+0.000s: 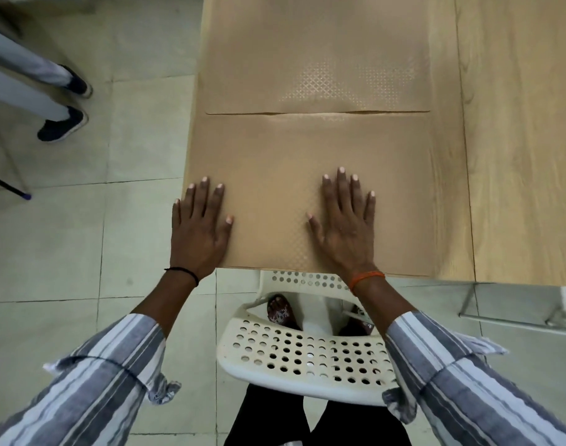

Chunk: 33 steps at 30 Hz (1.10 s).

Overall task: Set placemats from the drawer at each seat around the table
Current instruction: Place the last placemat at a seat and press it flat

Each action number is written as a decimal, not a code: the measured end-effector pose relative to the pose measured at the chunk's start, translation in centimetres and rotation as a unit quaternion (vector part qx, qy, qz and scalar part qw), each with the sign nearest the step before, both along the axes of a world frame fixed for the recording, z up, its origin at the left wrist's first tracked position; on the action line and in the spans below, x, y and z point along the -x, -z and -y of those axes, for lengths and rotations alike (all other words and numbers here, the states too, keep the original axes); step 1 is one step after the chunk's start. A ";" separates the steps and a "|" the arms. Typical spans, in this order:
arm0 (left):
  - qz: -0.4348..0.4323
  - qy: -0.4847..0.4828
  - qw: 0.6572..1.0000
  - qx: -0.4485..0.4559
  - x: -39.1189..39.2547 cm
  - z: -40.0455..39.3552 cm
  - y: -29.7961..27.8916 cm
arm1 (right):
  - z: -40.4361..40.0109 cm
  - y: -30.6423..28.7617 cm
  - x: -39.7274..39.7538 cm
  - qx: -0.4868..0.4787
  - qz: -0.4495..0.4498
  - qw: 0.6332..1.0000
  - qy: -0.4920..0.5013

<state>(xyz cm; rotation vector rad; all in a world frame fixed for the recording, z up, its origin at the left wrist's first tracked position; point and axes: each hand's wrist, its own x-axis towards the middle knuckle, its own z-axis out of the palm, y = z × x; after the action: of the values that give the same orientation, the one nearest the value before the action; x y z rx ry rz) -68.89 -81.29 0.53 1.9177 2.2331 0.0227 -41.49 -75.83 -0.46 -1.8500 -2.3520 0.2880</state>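
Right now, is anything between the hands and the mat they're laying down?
Nothing visible. The left hand and right hand lie flat on the near mat, directly touching it. It lies on the table, above the white chair.

The two placemats, near (pixel 307 194) and far (pixel 314 59), are showing a tan colour with a fine diamond pattern. The tabletop (pixel 516 140) is showing pale wood grain. The chair (pixel 307 358) is white with round holes. The sleeves (pixel 92 387) are wearing grey and white stripes. The floor (pixel 82 246) is showing pale greenish tiles.
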 end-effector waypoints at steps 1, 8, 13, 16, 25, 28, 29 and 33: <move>-0.002 -0.006 1.000 -0.001 -0.1 -0.1 -0.2 | 0.1 0.4 0.1 0.005 0.007 1.000 0.002; 0.017 0.067 0.998 -0.003 -4.8 -7.3 -0.8 | 0.1 0.7 0.1 0.007 0.023 1.000 0.008; 0.033 0.096 0.995 0.021 -6.3 -12.4 0.3 | 0.1 0.7 0.0 0.011 0.023 1.000 0.009; 0.037 0.033 0.999 0.003 -2.7 -12.8 0.7 | 0.1 0.9 0.0 0.008 0.024 1.000 0.006; 0.061 -0.075 0.995 -0.010 3.6 -8.9 0.8 | 0.2 1.1 0.1 0.000 0.035 0.999 0.011; 0.057 -0.089 0.994 -0.017 2.8 -7.9 -0.1 | 0.1 0.6 0.3 0.011 0.034 0.999 0.010; 0.065 -0.091 0.993 -0.026 2.5 -7.4 -0.5 | 0.1 0.3 0.3 0.016 0.033 0.999 0.011; 0.144 -0.047 0.986 -0.072 1.4 -5.1 -2.9 | -0.1 -1.7 0.8 0.065 0.039 0.997 0.004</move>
<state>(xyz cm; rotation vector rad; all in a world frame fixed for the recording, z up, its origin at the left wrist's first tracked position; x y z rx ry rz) -70.31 -76.17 3.46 1.7431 2.1707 0.4572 -42.31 -75.68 1.28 -1.9623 -2.4305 0.3844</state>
